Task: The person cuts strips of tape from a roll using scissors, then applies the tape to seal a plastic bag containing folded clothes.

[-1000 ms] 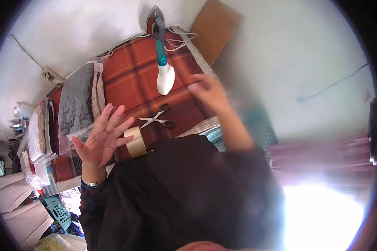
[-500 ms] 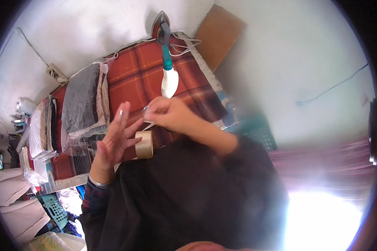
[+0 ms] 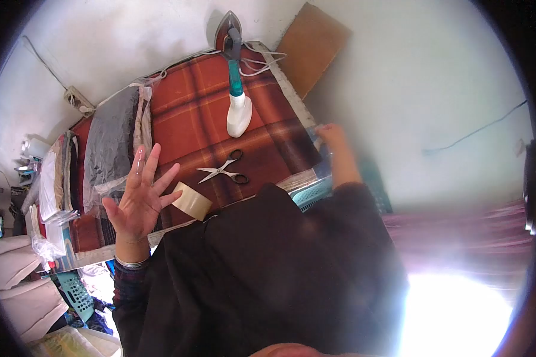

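The left hand's fingers [image 3: 155, 159] spread wide, palm up, with nothing in their grasp; a shiny clear strip lies along one of them, probably tape. The right hand [image 3: 335, 140] has just swung away from beside the left and now reaches to the table's right edge, fingers bent; I can't tell whether they grip anything there. Clear plastic [image 3: 322, 166] hangs just beside that wrist.

That swing uncovers the scissors [image 3: 220, 171], which lie with blades apart on the plaid cloth [image 3: 190, 119], held by neither hand. The tape roll [image 3: 192, 201] sits near the front edge, turned more askew than a moment ago; the left little finger overlaps it from where I stand, though touching is unclear. So both tools look free, and only the strip seems to be in use.

Farther out, bagged grey clothes [image 3: 109, 134] lie on the left, and the iron [image 3: 236, 80] rests at the back.
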{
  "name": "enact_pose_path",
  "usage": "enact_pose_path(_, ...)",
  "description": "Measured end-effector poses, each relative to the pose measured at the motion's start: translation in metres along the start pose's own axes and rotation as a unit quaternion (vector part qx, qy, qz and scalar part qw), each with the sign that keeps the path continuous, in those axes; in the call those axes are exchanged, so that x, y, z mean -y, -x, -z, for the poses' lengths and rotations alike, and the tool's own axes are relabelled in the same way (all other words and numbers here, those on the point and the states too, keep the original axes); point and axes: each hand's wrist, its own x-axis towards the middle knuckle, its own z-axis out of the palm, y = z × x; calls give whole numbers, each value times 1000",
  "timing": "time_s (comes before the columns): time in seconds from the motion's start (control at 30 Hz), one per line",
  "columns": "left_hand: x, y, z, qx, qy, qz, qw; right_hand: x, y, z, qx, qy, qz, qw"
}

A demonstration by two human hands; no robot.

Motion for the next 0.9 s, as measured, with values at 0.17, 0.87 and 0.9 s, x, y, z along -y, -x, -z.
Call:
enact_pose_path(0.17,0,-4,-2,22,5,8,1000,-4,-3,-7,-73,109,-55,990)
enact_pose_path(0.87,9,-19,-18,74,-65,144,985,256,208,-86,465,-363,266,763)
enact_pose_path(0.9,9,-19,-19,70,-75,143,984,257,210,-88,445,-385,266,764)
